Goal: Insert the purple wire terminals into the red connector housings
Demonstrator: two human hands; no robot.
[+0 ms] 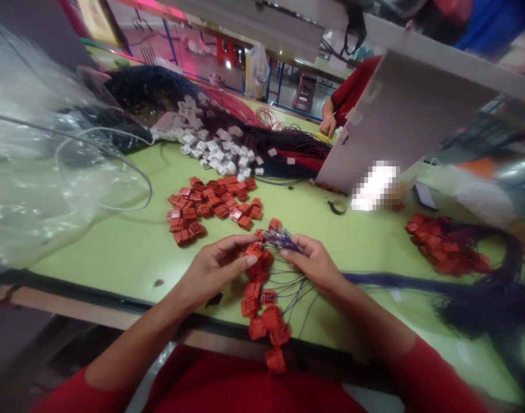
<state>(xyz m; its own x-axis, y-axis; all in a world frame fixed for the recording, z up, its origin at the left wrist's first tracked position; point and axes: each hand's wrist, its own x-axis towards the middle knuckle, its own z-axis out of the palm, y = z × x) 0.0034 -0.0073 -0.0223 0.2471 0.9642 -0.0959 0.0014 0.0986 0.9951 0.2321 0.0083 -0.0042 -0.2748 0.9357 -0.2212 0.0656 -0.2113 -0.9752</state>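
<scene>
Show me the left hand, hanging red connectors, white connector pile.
left hand (214, 269): head view, back of hand
hanging red connectors (271, 317): head view, one connector
white connector pile (219, 150): head view, pile's middle

Red plastic connectors (254, 267) partly under the left hand (214, 272); a pixelated patch (376, 186) beyond, unreadable.

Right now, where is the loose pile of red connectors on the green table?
In the head view, the loose pile of red connectors sits on the green table, just beyond the left hand and nearer the camera than the white connectors.
</scene>
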